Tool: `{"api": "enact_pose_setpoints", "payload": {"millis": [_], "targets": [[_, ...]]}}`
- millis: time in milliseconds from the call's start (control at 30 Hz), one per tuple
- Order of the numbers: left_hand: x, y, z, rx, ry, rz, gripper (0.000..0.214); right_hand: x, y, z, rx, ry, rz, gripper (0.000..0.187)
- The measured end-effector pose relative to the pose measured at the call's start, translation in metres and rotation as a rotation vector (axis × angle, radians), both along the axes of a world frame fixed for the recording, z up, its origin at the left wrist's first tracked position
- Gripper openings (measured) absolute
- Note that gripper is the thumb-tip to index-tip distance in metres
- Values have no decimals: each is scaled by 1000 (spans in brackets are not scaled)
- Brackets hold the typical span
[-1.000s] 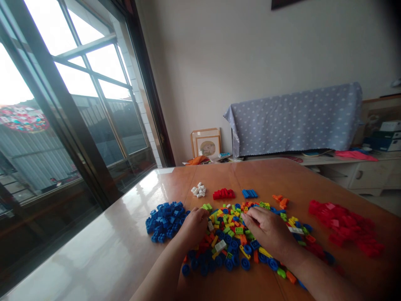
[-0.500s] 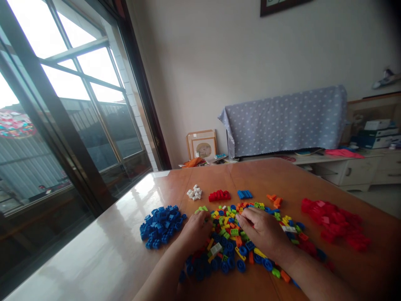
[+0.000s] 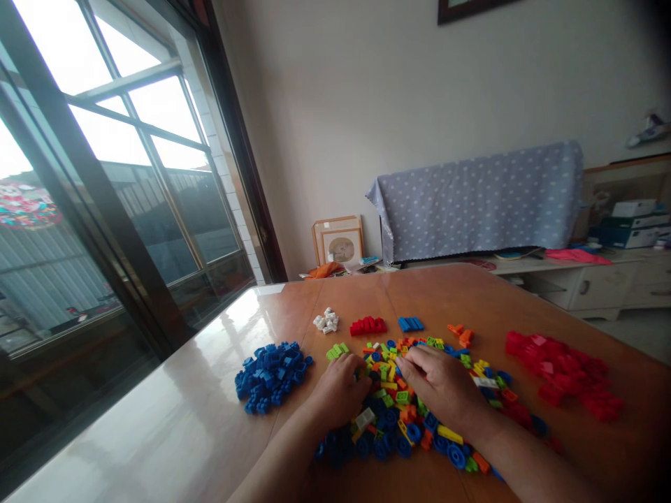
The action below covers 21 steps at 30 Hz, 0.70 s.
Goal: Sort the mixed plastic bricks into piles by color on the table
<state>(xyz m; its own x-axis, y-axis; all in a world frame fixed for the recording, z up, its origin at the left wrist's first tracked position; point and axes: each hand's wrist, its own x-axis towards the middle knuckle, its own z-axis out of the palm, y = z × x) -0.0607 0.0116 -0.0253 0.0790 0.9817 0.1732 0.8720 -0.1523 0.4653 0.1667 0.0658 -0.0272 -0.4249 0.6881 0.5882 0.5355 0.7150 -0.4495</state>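
A mixed pile of small plastic building bricks [image 3: 388,398] in blue, yellow, green, orange and red lies between my hands, with blue wheel-like rounds along its near edge. My left hand [image 3: 343,388] rests at the pile's left side, fingers curled down among the bricks; what they hold, if anything, is hidden. Just beyond it sits a small row of light green bricks [image 3: 337,351]. Over the pile's right part, my right hand [image 3: 443,384] has thumb and fingers bent together, and I cannot make out anything between them.
Sorted groups stand around the pile: blue bricks [image 3: 272,376] at left, white pieces [image 3: 327,321], red bricks [image 3: 368,325], blue bricks in a row [image 3: 410,324] and orange pieces [image 3: 461,335] behind, a large red heap [image 3: 563,374] at right. All lie on a wooden table [image 3: 445,290].
My left hand has moved a little to the right, across the pile, uncovering the light green row. Some bricks near the middle have shifted right. My right hand has barely moved.
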Motion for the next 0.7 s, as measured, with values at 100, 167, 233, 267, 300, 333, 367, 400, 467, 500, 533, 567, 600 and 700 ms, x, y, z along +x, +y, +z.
{"api": "enact_pose_setpoints", "payload": {"millis": [100, 167, 233, 267, 300, 333, 367, 400, 467, 500, 533, 567, 600, 700], "targets": [[3, -4, 2, 23, 11, -14, 27, 1, 1, -3, -18, -8, 5, 38], [3, -7, 5, 33, 15, -17, 29, 2, 2, -4, -22, -9, 15, 38], [1, -8, 8, 52, -1, -21, 31, 2, 3, -5, -22, -4, 14, 39], [-1, -8, 9, 66, -21, -22, 32, 3, 4, -5, -21, -2, 11, 39], [-4, -8, 9, 82, -47, -17, 32, 3, 4, -4, -21, 0, 8, 39], [-7, -7, 9, 96, -76, -7, 32, 3, 5, -4, -21, 1, 6, 39], [-10, -5, 9, 103, -103, 6, 31, 4, 5, -3, -20, 4, 4, 38], [-13, -4, 8, 104, -123, 20, 29, 4, 6, -2, -19, 11, 3, 38], [-17, -1, 7, 99, -130, 44, 27, 6, 6, 1, -13, 49, -8, 38], [-18, 0, 6, 98, -119, 50, 26, 8, 7, 3, -7, 80, -19, 38], [-19, 1, 5, 101, -101, 55, 25, 10, 7, 6, -2, 119, -35, 38], [-19, 1, 4, 107, -81, 59, 24, 13, 8, 8, 2, 166, -56, 38], [-19, 1, 4, 113, -61, 62, 23, 16, 9, 11, -2, 221, -85, 39], [-16, 0, 3, 125, -5, 77, 23, 28, 18, 16, -98, 462, -200, 40]]}}
